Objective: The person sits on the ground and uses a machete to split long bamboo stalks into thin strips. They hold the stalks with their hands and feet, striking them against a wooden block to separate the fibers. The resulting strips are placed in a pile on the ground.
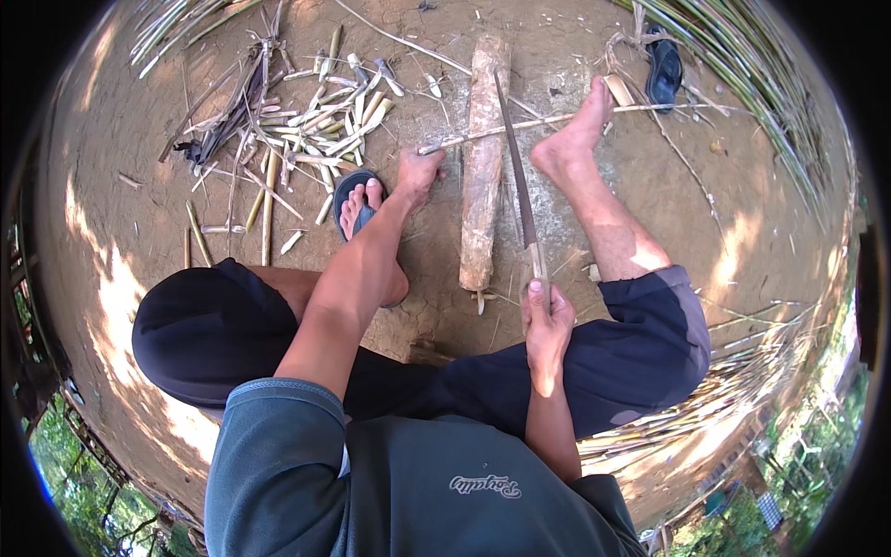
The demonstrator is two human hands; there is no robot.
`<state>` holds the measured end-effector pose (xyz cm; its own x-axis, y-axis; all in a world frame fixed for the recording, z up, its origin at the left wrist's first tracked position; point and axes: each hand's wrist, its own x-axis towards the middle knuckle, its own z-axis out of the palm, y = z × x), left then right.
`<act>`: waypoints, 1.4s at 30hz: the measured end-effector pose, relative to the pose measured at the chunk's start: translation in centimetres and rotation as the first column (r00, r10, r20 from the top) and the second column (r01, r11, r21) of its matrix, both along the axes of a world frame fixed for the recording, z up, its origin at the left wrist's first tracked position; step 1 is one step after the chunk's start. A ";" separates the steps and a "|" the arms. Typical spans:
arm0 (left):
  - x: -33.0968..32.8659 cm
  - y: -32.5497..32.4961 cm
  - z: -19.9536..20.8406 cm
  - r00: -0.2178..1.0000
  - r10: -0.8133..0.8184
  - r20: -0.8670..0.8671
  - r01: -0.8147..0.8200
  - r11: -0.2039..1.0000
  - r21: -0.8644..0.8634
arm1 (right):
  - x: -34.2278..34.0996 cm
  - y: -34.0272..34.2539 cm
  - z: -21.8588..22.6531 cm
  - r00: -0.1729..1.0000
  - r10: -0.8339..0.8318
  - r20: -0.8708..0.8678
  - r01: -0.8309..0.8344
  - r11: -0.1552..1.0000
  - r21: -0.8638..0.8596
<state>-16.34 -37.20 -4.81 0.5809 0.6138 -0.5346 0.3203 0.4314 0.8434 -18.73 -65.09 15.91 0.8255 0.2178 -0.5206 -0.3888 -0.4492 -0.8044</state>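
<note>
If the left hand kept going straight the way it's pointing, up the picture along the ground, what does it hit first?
The left hand, gripping the thin cane, points toward the scattered cut cane pieces. Bare dirt lies just ahead; the nearest offcuts probably come first, though depth is unclear.

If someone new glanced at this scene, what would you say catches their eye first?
Probably the long knife in the right hand, its blade laid across the thin cane on the upright-lying log at centre. The left hand grips the cane beside the log, and a heap of cut cane pieces lies upper left.
</note>
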 end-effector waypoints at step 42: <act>-3.4 4.0 14.0 -0.260 -0.164 -0.952 0.580 -0.814 -0.018 | 0.4 -2.4 2.7 0.930 -0.015 0.367 0.056 0.993 -0.101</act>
